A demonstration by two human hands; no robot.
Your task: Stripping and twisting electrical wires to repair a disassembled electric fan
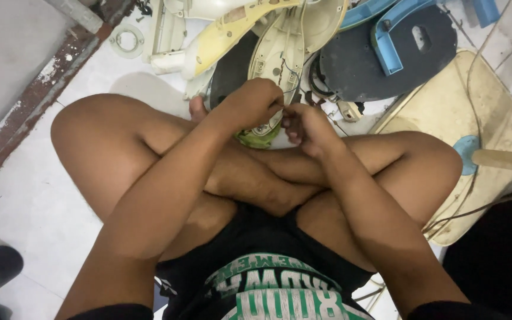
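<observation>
left hand [255,102] and right hand [304,122] pinching thin wire [284,90], cream housing [280,56]

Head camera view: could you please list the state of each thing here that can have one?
Left hand: closed, pinching a thin wire.
Right hand: fingers curled, meeting the left hand.
Cream fan housing: opened, inner side and wiring exposed.
Green part: under the hands, mostly hidden.
Dark round base plate: detached, lying flat.
Blue bracket: loose, resting on the plate.
</observation>
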